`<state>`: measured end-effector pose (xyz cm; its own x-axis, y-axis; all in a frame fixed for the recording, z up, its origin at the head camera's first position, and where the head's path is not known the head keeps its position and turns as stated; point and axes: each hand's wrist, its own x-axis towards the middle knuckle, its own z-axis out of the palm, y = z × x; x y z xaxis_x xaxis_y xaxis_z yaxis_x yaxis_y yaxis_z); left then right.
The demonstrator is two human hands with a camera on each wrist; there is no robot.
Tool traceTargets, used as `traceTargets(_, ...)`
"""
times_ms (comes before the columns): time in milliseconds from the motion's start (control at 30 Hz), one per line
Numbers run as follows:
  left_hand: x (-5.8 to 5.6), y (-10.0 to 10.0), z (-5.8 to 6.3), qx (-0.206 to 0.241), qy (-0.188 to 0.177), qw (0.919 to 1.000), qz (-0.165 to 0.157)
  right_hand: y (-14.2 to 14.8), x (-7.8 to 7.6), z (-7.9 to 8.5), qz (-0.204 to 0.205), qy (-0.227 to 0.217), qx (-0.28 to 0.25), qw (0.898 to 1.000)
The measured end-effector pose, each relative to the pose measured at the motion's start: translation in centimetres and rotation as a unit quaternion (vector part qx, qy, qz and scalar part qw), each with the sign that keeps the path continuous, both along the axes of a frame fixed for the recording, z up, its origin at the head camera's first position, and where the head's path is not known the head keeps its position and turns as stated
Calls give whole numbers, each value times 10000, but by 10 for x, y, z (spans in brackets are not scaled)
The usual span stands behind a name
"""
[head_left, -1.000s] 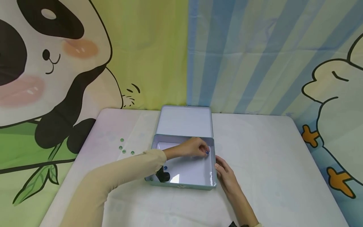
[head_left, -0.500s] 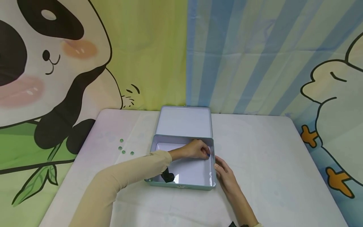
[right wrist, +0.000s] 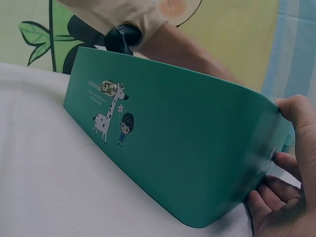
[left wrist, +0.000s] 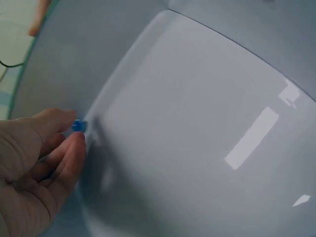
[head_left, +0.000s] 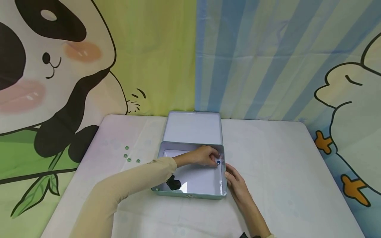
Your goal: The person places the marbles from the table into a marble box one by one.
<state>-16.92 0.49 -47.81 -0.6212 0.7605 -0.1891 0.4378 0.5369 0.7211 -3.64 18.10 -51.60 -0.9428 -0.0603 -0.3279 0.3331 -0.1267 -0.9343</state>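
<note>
Blue glass marble [left wrist: 79,125] sits at the fingertips of the left hand [head_left: 205,156], just inside the right-hand wall of a green tin box [head_left: 202,181]. The left wrist view shows it between the tip of the thumb and the tip of a finger, pinched lightly and standing out a little past them; the other fingers are bent in behind. That hand is palm-down over the far right part of the tin, close to its pale floor.

The right hand [head_left: 238,183] is outside the box, against its right end. Its thumb lies at the top rim near the front corner, while the loosely bent fingers rest on the outer wall, fingertips touching the metal; they steady no separate object.

The hinged lid [head_left: 192,127] is laid back behind the tin. On the box's front are a metal clasp [right wrist: 107,88], a printed giraffe [right wrist: 103,118] and a small printed child [right wrist: 127,127]. Four green glass marbles [head_left: 125,155] lie apart from one another on the white tablecloth [head_left: 268,152], left of the tin.
</note>
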Motion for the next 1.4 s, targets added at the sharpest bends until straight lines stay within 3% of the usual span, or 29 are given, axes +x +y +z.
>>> traceTargets(133, 3, -26, 30, 31, 65, 9994, -325, 1, 0, 1, -7, 22, 108, 9999)
traceTargets(233, 8, -55, 53, 257, 132, 9991, -310, 3, 1, 3, -39, 45, 120, 9999)
traceTargets(333, 15, -92, 69, 472, 210, 9986, 138, 4, 2, 4, -23, 52, 92, 9999)
traceTargets(433, 24, -134, 75, 588, 235, 9946, 827, 5, 2, 4, 2, 49, 75, 10000)
traceTargets(600, 44, -198, 64, 655, -32, 9779, 1983, 4, 2, 4, 15, 48, 66, 10000)
traceTargets(733, 56, -235, 51, 729, -268, 9612, 2647, 4, 2, 4, 51, 22, 69, 10000)
traceTargets(833, 62, -252, 44, 769, -258, 9546, 2866, 4, 2, 5, 46, 28, 68, 10000)
traceTargets(1067, 67, -261, 41, 689, -119, 9534, 2934, 4, 1, 5, 0, 32, 94, 10000)
traceTargets(1200, 59, -269, 36, 195, 464, 9560, 2891, 3, 1, 3, 15, 28, 65, 10000)
traceTargets(1300, 42, -283, 28, -170, 862, 9484, 3046, 2, 0, 2, 43, 35, 2, 10000)
traceTargets(1400, 22, -299, 19, -339, 865, 9381, 3336, 0, 0, 2, 51, 86, -60, 9999)
